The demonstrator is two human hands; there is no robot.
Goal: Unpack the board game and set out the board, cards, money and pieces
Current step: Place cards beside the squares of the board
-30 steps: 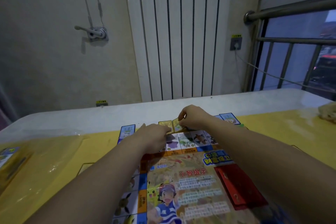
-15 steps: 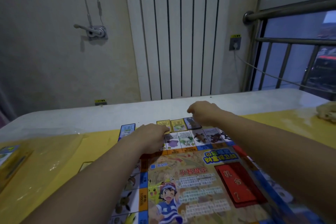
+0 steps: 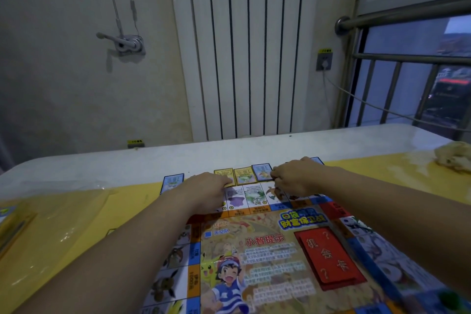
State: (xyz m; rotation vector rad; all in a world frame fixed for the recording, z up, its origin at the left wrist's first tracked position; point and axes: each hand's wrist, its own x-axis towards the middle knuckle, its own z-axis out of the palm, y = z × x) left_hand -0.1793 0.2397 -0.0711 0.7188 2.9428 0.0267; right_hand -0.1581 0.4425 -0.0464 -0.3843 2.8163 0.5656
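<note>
Head view has us looking down both forearms to the far edge of the board (image 3: 267, 250), which lies flat on the yellow table (image 3: 76, 224) and fills the lower middle and lower right of the frame. Just beyond that edge, at mid-frame, a row of cards is being dealt out side by side: a yellow card (image 3: 223, 173), a second yellow card (image 3: 244, 175) and a blue card (image 3: 262, 172). Each seems to sit opposite a printed square, and we judge that is why they line up so neatly. A lone blue card (image 3: 173, 182) lies apart to the left. The corner of another card (image 3: 317, 160) peeks out behind the right wrist.

Our left hand (image 3: 206, 190) lies knuckles up on the board's edge, its fingertips on the near corner of the yellow card. We take it to be steadying the row. Its fingers are bent, but the palm hides what is beneath, so we cannot tell whether it grips anything.

Our right hand (image 3: 293, 176) reaches further, wrist low and fingers curled. Thumb and forefinger pinch the right edge of the blue card, probably to square it against its neighbour.

On the board at lower right is a red card panel (image 3: 328, 260). Clear plastic wrap (image 3: 63, 211) lies at the left, over the table. Money and pieces are not visible, so we judge the setting out is only partly done
</note>
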